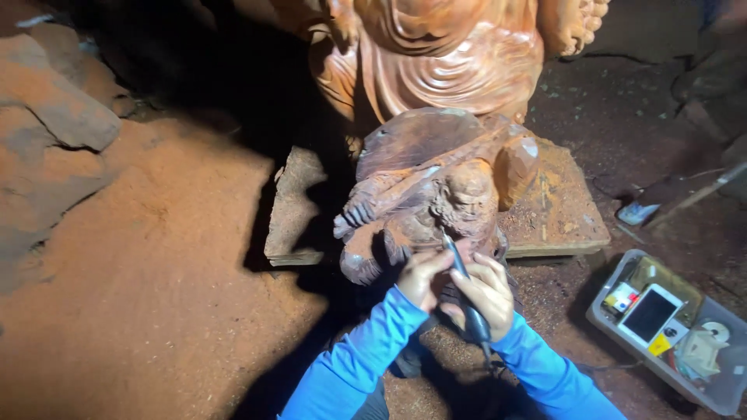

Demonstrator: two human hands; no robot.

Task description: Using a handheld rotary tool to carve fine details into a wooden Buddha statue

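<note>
Right hand [486,292] gripping rotary tool [465,292], left hand [422,276] steadying wooden carving [436,194]

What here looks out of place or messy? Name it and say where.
Reddish sawdust lies thick over the floor. A smartphone sits loose in the open grey plastic bin among clutter, right beside the carving work. Nothing on the small wooden figure looks broken.

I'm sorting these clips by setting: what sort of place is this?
Most likely a woodcarving workshop. A small carved wooden figure is being worked with a handheld rotary tool, a large carved statue stands behind it, and reddish sawdust covers the floor.
</note>
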